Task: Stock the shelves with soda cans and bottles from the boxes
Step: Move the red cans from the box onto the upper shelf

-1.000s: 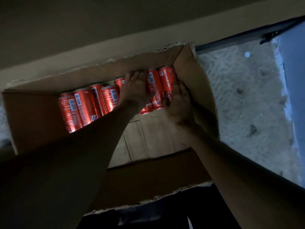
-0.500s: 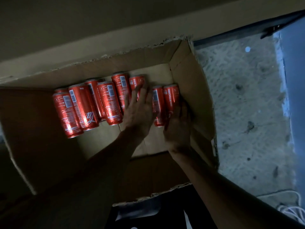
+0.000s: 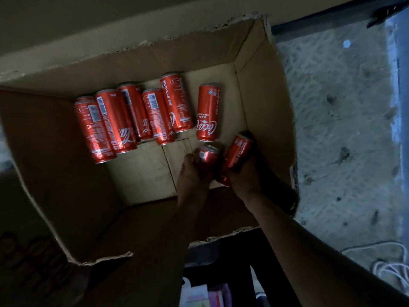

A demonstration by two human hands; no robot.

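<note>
The left hand (image 3: 194,173) holds a can (image 3: 208,153), the right hand (image 3: 246,173) seems to hold a tilted can (image 3: 238,152). The lone can (image 3: 208,111) lies just past the left hand, pointing away.

Rough grey floor (image 3: 332,129) spreads right of the right hand (image 3: 244,176), a blue strip (image 3: 400,107) along its far side. A white cord (image 3: 391,268) lies coiled on it, below and right of that hand; a dark bar (image 3: 327,19) crosses above.

Glossy red metal cans (image 3: 176,103) in matt cardboard box (image 3: 263,89).

Red cans (image 3: 115,122) lying in cardbd box (image 3: 261,85), 2 tilted cans (image 3: 238,151)
</note>
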